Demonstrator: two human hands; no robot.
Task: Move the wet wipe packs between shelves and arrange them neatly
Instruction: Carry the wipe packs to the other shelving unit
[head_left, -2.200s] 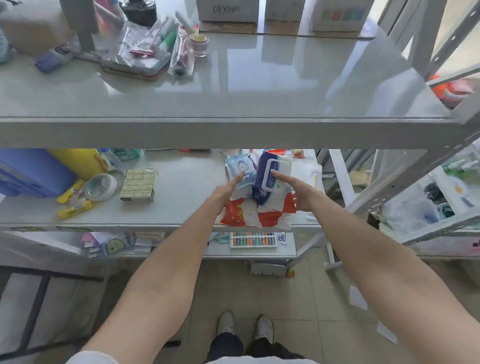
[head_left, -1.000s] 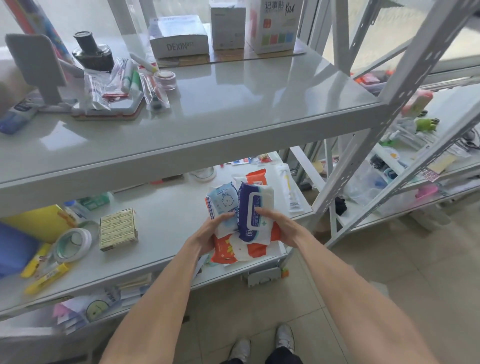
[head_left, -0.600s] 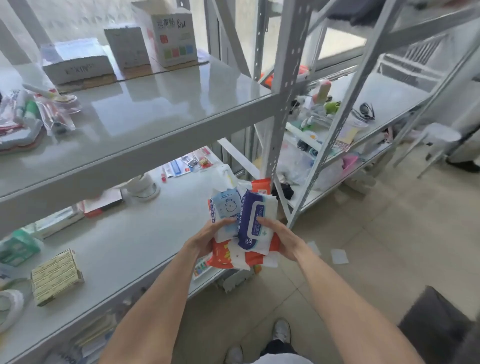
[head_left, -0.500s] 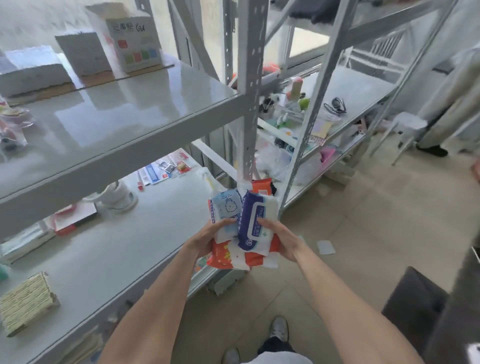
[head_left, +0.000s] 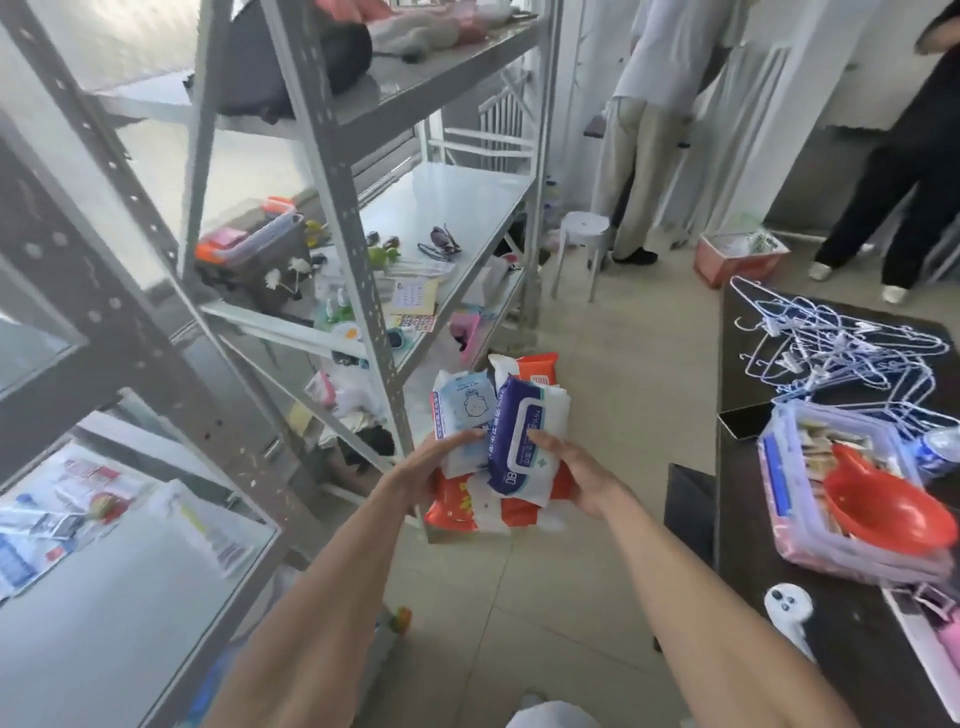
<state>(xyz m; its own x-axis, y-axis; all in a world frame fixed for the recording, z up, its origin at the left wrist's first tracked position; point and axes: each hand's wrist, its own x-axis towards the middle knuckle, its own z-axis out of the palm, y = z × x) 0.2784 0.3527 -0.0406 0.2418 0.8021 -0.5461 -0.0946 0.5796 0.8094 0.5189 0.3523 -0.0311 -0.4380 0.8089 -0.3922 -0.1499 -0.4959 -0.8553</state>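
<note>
I hold a stack of wet wipe packs in both hands above the floor, off the shelves. A dark blue and white pack (head_left: 524, 436) lies on top at the right, a light blue pack (head_left: 465, 410) on top at the left, and an orange and white pack (head_left: 462, 506) lies underneath. My left hand (head_left: 423, 470) grips the stack's left side with the thumb on the light blue pack. My right hand (head_left: 574, 475) grips the right side with the thumb on the dark blue pack.
Grey metal shelf racks (head_left: 337, 171) stand to the left and ahead, their middle shelf (head_left: 467, 197) cluttered on its left part. A dark table (head_left: 831, 519) on the right carries hangers (head_left: 841, 348), a plastic box and a red bowl (head_left: 883, 512). Two people (head_left: 654, 130) and a white stool (head_left: 584, 228) stand beyond.
I lifted the stack off the lower shelf and turned right. The first rack slid left, and the second rack, the table and two people came into view. My grip is unchanged.
</note>
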